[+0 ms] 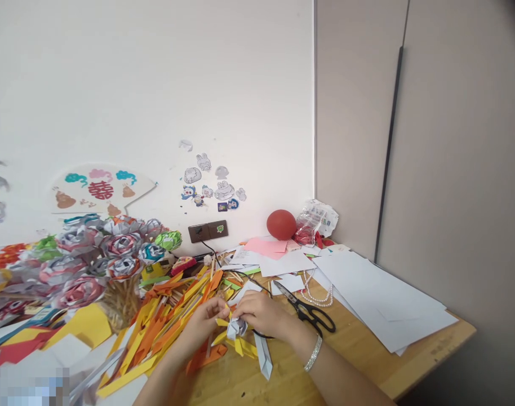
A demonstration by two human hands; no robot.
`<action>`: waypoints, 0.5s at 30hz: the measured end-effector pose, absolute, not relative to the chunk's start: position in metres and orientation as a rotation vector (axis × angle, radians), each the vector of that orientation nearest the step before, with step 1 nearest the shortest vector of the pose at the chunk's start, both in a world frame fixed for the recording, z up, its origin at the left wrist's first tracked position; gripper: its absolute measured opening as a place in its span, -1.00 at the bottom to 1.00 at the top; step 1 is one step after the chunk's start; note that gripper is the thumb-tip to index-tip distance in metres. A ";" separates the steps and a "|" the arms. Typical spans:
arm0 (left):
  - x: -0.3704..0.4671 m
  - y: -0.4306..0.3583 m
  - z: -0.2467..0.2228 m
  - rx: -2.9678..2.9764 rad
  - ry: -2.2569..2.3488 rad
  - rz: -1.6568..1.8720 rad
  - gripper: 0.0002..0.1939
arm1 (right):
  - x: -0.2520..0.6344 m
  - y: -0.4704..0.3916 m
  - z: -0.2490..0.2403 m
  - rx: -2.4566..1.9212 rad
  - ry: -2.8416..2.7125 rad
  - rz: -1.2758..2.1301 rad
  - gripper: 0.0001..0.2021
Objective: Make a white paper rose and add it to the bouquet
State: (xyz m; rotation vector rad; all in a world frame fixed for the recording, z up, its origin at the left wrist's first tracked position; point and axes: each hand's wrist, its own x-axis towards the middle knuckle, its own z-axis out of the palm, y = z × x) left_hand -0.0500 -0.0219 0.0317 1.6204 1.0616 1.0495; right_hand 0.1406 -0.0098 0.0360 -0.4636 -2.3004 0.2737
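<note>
Both hands meet over the front of the wooden table [291, 372]. Between them is a folded paper flower [237, 328] with a white-grey middle and yellow pointed petals. My left hand [207, 318] pinches its upper left side, the thumb and forefinger close together. My right hand [257, 311] holds the flower from the top right, fingers curled with the tips on the paper. A bracelet [313, 353] circles the right wrist. Just below the right hand lies a pale folded strip [263, 356], and an orange folded piece [207, 358] lies below the left hand.
Black scissors [303, 309] and a pearl string [319, 299] lie right of the hands. White sheets [384, 299] cover the right side. A red balloon [282, 225] stands by the wall. Orange and yellow strips [156, 324] and paper roses [122, 245] crowd the left.
</note>
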 end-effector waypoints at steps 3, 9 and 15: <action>-0.050 -0.023 0.036 1.593 1.061 1.097 -0.68 | 0.143 -0.012 0.040 -0.450 -2.307 0.334 -0.79; -0.047 -0.025 0.040 1.555 1.068 1.189 -0.70 | 0.144 -0.017 0.044 -0.553 -2.209 0.425 -0.72; -0.045 -0.026 0.042 1.600 1.141 1.266 -0.71 | 0.140 -0.013 0.039 -0.453 -2.201 0.282 -0.75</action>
